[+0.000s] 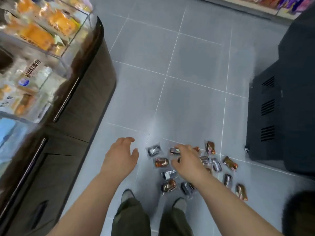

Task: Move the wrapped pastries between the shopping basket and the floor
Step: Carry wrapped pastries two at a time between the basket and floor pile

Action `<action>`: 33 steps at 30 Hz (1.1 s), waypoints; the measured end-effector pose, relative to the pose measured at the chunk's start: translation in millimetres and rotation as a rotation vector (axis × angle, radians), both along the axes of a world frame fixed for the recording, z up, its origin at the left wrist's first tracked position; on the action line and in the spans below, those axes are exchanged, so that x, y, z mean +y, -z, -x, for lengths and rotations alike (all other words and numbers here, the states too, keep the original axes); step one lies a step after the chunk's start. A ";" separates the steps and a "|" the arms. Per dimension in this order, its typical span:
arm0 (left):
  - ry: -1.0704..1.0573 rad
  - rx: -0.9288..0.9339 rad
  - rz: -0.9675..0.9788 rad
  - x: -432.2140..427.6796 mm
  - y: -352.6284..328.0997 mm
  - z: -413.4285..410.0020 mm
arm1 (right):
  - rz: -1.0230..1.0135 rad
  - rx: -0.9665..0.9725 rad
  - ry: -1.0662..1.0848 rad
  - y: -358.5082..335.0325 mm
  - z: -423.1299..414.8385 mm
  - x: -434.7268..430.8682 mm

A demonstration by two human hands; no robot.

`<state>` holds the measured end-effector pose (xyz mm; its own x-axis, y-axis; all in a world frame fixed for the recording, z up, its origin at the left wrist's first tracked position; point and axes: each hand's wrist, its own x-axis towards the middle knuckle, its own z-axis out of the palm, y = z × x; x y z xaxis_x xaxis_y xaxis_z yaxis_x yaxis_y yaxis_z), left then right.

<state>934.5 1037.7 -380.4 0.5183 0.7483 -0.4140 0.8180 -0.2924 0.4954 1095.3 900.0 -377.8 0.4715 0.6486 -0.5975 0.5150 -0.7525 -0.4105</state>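
The wrapped pastries (162,162) seem light, soft and slippery; better pinch the wrapper edge. Left hand (121,155) is relaxed, empty; whether the right hand (185,161) holds anything I cannot tell.

Wrapped pastries (161,162) scattered flat, grey floor (196,99)

Brightness: even, fairly bright indoor light over the grey tiled floor (196,57).
Glare: a pale sheen on the tiles at lower middle.
Shadows: soft and faint, deepest beside the black vented cabinet (272,116).
Blur: heavy smear on the clear display case of orange packaged bread (42,31); the small wrapped pastries (162,162) look soft, their labels unreadable.
Distortion: wide-angle bend; the dark rounded counter edge (102,57) and the tile lines curve.
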 end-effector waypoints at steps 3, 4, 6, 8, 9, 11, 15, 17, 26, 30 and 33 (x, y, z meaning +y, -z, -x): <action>-0.015 0.021 0.053 -1.9 65.5 -2.6 | 0.040 0.008 -0.015 61.6 -10.0 2.3; -0.020 0.027 0.072 -2.9 87.7 -2.1 | 0.035 0.010 -0.013 83.1 -11.8 2.0; -0.039 0.063 0.108 -7.0 130.2 -0.2 | 0.040 0.010 -0.030 126.2 -13.5 0.4; -0.043 0.108 0.136 -11.4 171.4 4.6 | 0.080 0.010 -0.064 168.5 -15.3 -2.0; -0.035 0.132 0.148 -13.3 190.5 7.7 | 0.111 0.009 -0.079 188.4 -16.6 -3.3; -0.032 0.178 0.173 -17.2 226.9 15.7 | 0.168 0.013 -0.115 225.3 -18.7 -6.2; 0.020 0.290 0.211 -21.5 298.6 30.7 | 0.224 0.027 -0.160 294.4 -19.7 -9.2; 0.082 0.350 0.218 -20.8 335.3 36.8 | 0.237 0.016 -0.168 326.5 -18.9 -9.2; 0.233 0.512 0.128 -16.1 472.2 40.3 | 0.333 -0.033 -0.290 452.8 -21.4 -11.4; 0.224 0.573 0.140 -15.8 517.7 46.4 | 0.353 -0.003 -0.285 498.4 -24.6 -10.4; 0.272 0.601 0.079 -19.9 547.3 53.2 | 0.374 0.013 -0.256 528.9 -24.3 -11.9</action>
